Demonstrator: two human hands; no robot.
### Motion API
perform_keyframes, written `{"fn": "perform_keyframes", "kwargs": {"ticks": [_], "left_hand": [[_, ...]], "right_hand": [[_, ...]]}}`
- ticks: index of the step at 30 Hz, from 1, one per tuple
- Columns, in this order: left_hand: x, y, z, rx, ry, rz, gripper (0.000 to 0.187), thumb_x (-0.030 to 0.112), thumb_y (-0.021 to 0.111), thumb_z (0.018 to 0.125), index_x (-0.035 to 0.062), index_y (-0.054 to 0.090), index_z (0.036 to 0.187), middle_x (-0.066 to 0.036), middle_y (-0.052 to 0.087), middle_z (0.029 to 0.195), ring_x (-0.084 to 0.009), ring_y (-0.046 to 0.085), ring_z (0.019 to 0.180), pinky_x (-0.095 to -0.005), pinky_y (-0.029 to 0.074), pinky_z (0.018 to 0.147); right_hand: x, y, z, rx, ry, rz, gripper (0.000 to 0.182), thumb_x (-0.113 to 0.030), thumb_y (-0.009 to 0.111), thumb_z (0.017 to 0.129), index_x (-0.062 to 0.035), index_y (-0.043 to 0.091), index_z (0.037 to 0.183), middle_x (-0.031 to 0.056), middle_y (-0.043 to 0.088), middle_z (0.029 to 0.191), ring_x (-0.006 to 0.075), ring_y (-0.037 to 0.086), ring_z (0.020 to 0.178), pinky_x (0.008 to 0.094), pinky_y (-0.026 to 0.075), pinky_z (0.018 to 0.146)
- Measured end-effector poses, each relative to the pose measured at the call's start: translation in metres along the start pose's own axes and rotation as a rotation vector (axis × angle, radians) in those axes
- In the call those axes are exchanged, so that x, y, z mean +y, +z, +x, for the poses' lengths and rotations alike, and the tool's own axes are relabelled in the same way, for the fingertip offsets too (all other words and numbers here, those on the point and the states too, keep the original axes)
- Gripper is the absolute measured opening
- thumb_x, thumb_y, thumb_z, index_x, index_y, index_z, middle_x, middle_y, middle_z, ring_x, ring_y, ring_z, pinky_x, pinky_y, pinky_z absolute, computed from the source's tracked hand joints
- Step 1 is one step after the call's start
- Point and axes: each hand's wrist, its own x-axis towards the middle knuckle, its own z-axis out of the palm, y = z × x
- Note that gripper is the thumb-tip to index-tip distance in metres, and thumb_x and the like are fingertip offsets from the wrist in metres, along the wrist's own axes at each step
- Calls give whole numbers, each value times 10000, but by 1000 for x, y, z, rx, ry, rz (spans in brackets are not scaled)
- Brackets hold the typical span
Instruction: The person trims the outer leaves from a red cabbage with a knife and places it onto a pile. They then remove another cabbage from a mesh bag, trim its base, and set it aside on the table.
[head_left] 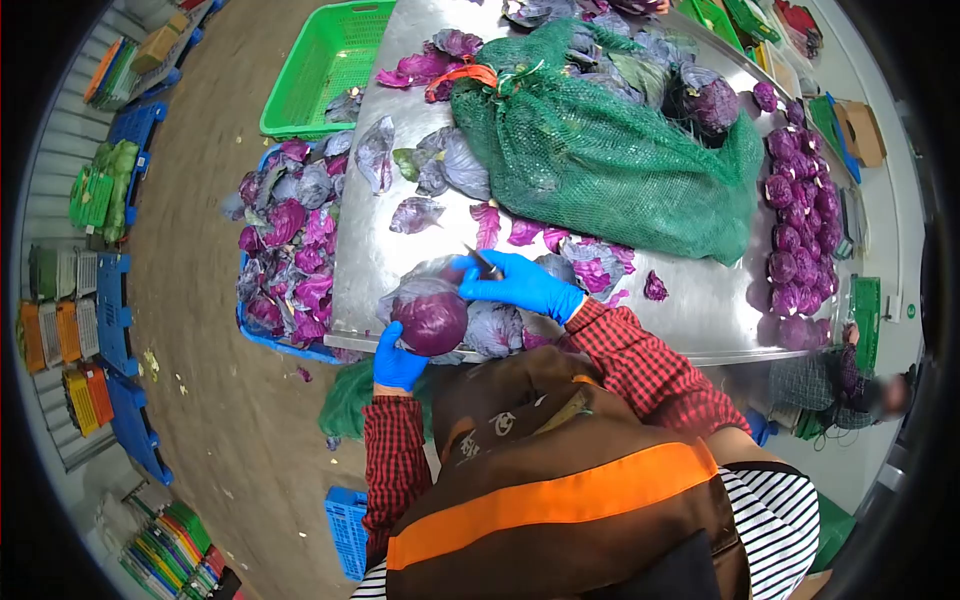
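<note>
A purple cabbage [432, 318] with a loose outer leaf is held over the near edge of the metal table [690, 310]. My left hand [398, 362], in a blue glove, grips the cabbage from its lower left. My right hand [520, 286], also gloved in blue, is closed around a small dark-handled knife [487, 265] above and to the right of the cabbage. Cut leaves [494, 328] lie beside and beneath the cabbage. Behind my hands lies a green mesh sack [610, 175], with another cabbage [712, 105] at its open end.
Trimmed cabbages [800, 220] stand in rows at the table's right. A blue crate full of leaves [290, 250] and a green crate [325, 65] adjoin the table's left side. Another person [850, 390] is at the far right. A blue basket [345, 530] is on the floor.
</note>
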Motion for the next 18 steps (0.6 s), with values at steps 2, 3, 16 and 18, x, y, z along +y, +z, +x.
{"fn": "perform_keyframes", "kwargs": {"ticks": [2,3,16,18], "left_hand": [[-3,11,6,-20,-20,-5,679,298,629,853,44,347,1415,-191,393,1429,-356,398,1312,-527,302,1111],[-5,11,8,-24,-21,-3,679,298,629,853,44,347,1415,-191,393,1429,-356,398,1312,-527,302,1111],[-17,5,7,47,-72,192,607,260,639,869,48,390,1381,-172,480,1358,-318,494,1236,-506,417,1039],[-18,7,7,93,-100,191,596,283,631,871,45,407,1370,-177,482,1358,-325,497,1233,-514,416,1037]], "right_hand": [[10,7,-4,45,-4,-19,496,-327,773,788,-25,604,1143,52,649,966,122,592,908,300,486,847],[11,9,-7,79,-4,-39,496,-312,785,778,-14,604,1131,59,646,970,123,592,915,298,486,855],[7,2,-33,184,-378,-719,282,-350,706,698,-91,688,809,92,627,788,276,632,690,359,511,621],[7,4,-34,184,-358,-772,264,-336,705,690,-92,682,787,81,628,780,273,632,671,365,510,609]]}}
